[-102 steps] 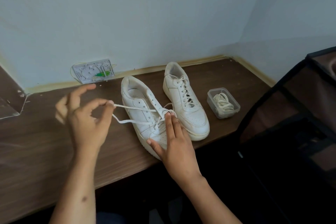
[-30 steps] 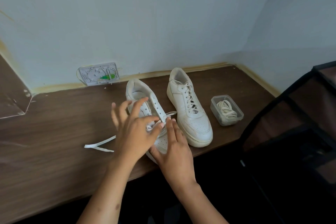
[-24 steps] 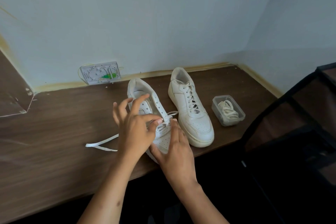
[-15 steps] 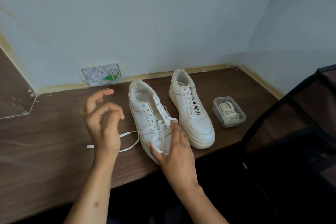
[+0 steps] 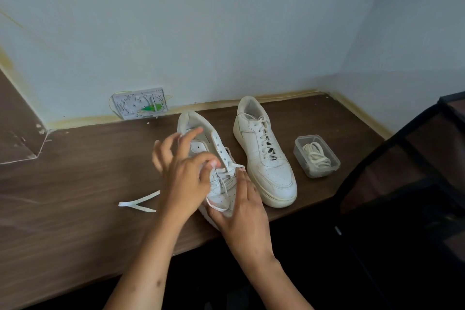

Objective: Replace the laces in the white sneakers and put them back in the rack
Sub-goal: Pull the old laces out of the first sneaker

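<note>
Two white sneakers stand on the brown table (image 5: 75,184). The left sneaker (image 5: 198,133) is partly unlaced. Its white lace (image 5: 137,205) trails loose onto the table to the left. My left hand (image 5: 183,176) hovers over this sneaker's eyelets, thumb and index finger pinching the lace there, other fingers spread. My right hand (image 5: 241,209) rests on the sneaker's toe with straight fingers, thumb at the front edge. The right sneaker (image 5: 264,158) stands beside it, fully laced. A clear plastic box (image 5: 315,156) to the right holds coiled cream laces.
A black fabric shoe rack (image 5: 402,184) fills the right side, close to the table's corner. A broken wall plate (image 5: 141,106) with green wire sits at the wall behind the sneakers. The table's front edge runs just under my wrists.
My left hand, which had pulled out to the left half a second ago, has come back over the left sneaker's eyelets. The right hand has stayed on the toe.
</note>
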The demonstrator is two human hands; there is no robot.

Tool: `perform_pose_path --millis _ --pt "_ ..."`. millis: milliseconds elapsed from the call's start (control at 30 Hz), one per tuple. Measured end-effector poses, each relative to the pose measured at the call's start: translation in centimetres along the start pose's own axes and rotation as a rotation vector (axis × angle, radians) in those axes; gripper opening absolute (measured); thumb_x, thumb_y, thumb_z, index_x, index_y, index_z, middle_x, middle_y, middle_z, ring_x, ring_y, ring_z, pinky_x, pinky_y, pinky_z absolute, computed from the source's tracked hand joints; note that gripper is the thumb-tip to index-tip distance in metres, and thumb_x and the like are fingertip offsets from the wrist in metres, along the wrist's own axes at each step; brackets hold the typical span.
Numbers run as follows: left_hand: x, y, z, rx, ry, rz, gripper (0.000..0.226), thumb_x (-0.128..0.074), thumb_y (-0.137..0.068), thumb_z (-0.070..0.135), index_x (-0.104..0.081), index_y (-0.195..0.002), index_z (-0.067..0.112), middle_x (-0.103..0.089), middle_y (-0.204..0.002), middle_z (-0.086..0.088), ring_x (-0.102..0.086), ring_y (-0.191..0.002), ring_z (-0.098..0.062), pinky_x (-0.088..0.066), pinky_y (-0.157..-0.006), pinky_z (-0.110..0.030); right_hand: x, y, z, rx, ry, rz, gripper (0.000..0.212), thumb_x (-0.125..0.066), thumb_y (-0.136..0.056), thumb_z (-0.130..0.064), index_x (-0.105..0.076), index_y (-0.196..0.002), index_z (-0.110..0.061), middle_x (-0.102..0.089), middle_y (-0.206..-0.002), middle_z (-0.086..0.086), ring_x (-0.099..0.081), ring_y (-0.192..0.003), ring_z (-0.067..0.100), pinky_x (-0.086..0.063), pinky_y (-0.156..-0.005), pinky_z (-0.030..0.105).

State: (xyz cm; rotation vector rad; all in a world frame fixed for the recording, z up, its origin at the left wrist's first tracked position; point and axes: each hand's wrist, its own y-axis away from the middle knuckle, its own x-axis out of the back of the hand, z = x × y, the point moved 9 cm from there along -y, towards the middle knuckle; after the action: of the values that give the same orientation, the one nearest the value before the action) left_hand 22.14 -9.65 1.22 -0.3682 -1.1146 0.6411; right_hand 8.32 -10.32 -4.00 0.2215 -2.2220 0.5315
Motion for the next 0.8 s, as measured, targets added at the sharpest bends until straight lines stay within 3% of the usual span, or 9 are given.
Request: perform_pose_path --millis 233,300,367,467,567,633,667,733,800 --pt "-0.4 0.3 -0.8 0.018 -0.009 -0.059 0.031 -0.049 -0.083 0.06 -0.075 -0.086 0.045 -0.035 -0.154 0.011 -0.021 -0.138 -0.031 -0.004 -0.115 -0.055 0.0 0.0 0.1 -0.005 0.003 0.013 0.101 -0.036 -0.081 -0.078 -0.029 -0.15 -0.004 -0.04 -0.151 0.01 -0.037 -0.139 0.017 -0.033 -0.115 0.028" --pt "-1.9 0.6 0.5 -0.042 -0.028 -0.112 0.025 -0.052 -0.085 0.053 -0.075 -0.082 0.042 -0.034 -0.156 0.008 -0.017 -0.14 -0.033 -0.003 -0.114 -0.061 -0.1 0.0 0.0 0.001 0.012 -0.007 0.102 -0.037 -0.079 -0.076 -0.029 -0.15 -0.003 -0.038 -0.153 0.011 -0.036 -0.14 0.018 -0.031 -0.115 0.029" --pt "-2.4 0.5 0.9 -0.045 0.006 -0.108 0.01 -0.069 -0.082 0.037 -0.074 -0.073 0.037 -0.038 -0.153 0.007 -0.017 -0.138 -0.03 -0.009 -0.111 -0.067 -0.2 0.0 0.1 -0.007 0.006 -0.027 0.103 -0.035 -0.078 -0.076 -0.026 -0.151 -0.004 -0.036 -0.154 0.01 -0.033 -0.142 0.017 -0.029 -0.116 0.028" --pt "-0.4 -0.2 0.6 -0.011 0.043 0.038 0.013 -0.068 -0.081 0.032 -0.073 -0.069 0.036 -0.049 -0.143 0.008 -0.027 -0.133 -0.03 -0.013 -0.113 -0.06 -0.1 0.0 0.2 -0.004 0.005 -0.012 0.095 -0.042 -0.083 -0.071 -0.026 -0.151 -0.006 -0.036 -0.154 0.009 -0.032 -0.142 0.016 -0.03 -0.116 0.028" --pt "4.8 -0.1 -0.6 0.093 0.217 0.384 0.018 -0.058 -0.09 0.022 -0.073 -0.082 0.024 -0.052 -0.134 -0.003 -0.04 -0.122 -0.019 -0.022 -0.109 -0.032 -0.1 0.0 0.4 0.003 0.023 0.007 0.091 -0.048 -0.087 -0.068 -0.024 -0.152 -0.009 -0.036 -0.154 0.007 -0.03 -0.142 0.014 -0.03 -0.116 0.029" --pt "7.1 0.9 -2.2 0.215 0.311 0.6 0.019 -0.055 -0.097 0.02 -0.072 -0.091 0.014 -0.052 -0.129 -0.011 -0.038 -0.118 -0.001 -0.028 -0.106 -0.036 0.0 0.0 0.3 0.0 0.024 0.02 0.091 -0.05 -0.087 -0.068 -0.025 -0.152 -0.009 -0.037 -0.152 0.006 -0.031 -0.141 0.013 -0.03 -0.116 0.028" --pt "7.4 1.4 -3.0 0.282 0.325 0.66 0.019 -0.055 -0.098 0.02 -0.071 -0.095 0.011 -0.051 -0.128 -0.013 -0.04 -0.116 0.0 -0.03 -0.104 -0.04 0.0 0.0 0.3 0.001 0.021 0.02 0.091 -0.052 -0.087 -0.067 -0.024 -0.152 -0.01 -0.037 -0.153 0.005 -0.03 -0.142 0.013 -0.029 -0.117 0.026" --pt "7.4 1.8 -4.3 0.38 0.317 0.667 0.018 -0.056 -0.098 0.022 -0.068 -0.107 0.012 -0.049 -0.131 -0.014 -0.044 -0.12 -0.012 -0.028 -0.104 -0.037 0.0 0.0 0.3 0.001 0.01 0.016 0.092 -0.051 -0.087 -0.067 -0.022 -0.153 -0.01 -0.035 -0.154 0.004 -0.029 -0.142 0.012 -0.027 -0.117 0.025" --pt "6.4 0.8 -3.9 0.323 0.276 0.504 0.021 -0.054 -0.098 0.029 -0.068 -0.111 0.021 -0.046 -0.137 -0.01 -0.042 -0.126 -0.02 -0.021 -0.108 -0.028 0.0 0.0 0.3 -0.001 0.007 0.021 0.093 -0.046 -0.086 -0.07 -0.023 -0.152 -0.01 -0.036 -0.153 0.005 -0.03 -0.142 0.013 -0.029 -0.117 0.027"
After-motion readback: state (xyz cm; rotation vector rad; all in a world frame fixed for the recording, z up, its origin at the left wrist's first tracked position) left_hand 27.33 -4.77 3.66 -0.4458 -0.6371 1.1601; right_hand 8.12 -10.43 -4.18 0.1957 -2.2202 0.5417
